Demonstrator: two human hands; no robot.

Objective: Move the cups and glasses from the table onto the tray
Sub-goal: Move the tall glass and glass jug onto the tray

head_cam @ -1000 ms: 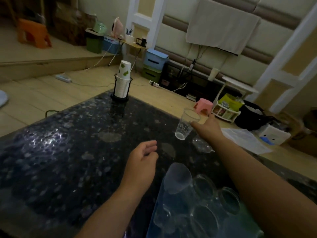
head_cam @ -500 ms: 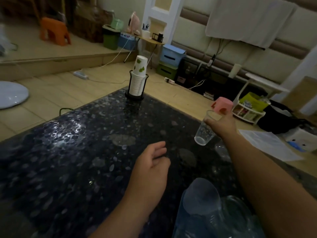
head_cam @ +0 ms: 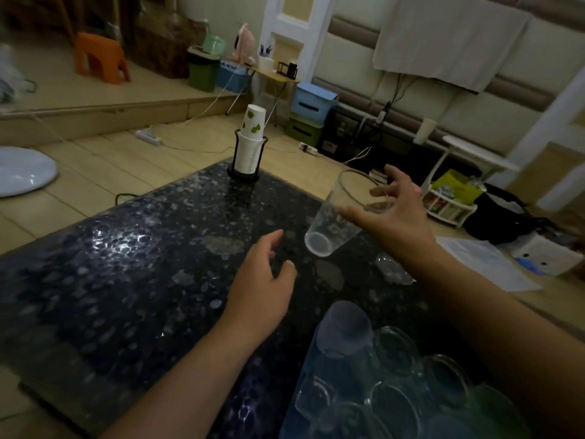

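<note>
My right hand [head_cam: 392, 217] grips a clear plastic cup [head_cam: 335, 223] by its rim and holds it tilted in the air above the dark speckled table [head_cam: 126, 264]. Another clear glass [head_cam: 392, 269] lies on the table under my right forearm, partly hidden. At the lower right sits a blue tray [head_cam: 304, 384] holding several clear glasses [head_cam: 392, 403] and a frosted upturned cup [head_cam: 345, 324]. My left hand [head_cam: 262, 280] hovers over the table left of the tray, fingers relaxed, holding nothing.
A stack of white paper cups [head_cam: 250, 144] stands in a black holder at the table's far corner. Beyond the far edge lie floor clutter: storage boxes [head_cam: 313, 99], a small white rack [head_cam: 449, 201], papers [head_cam: 487, 264], an orange stool [head_cam: 101, 57].
My right hand has lifted the clear cup off the table and brought it nearer and higher. The left hand stays about where it was.
</note>
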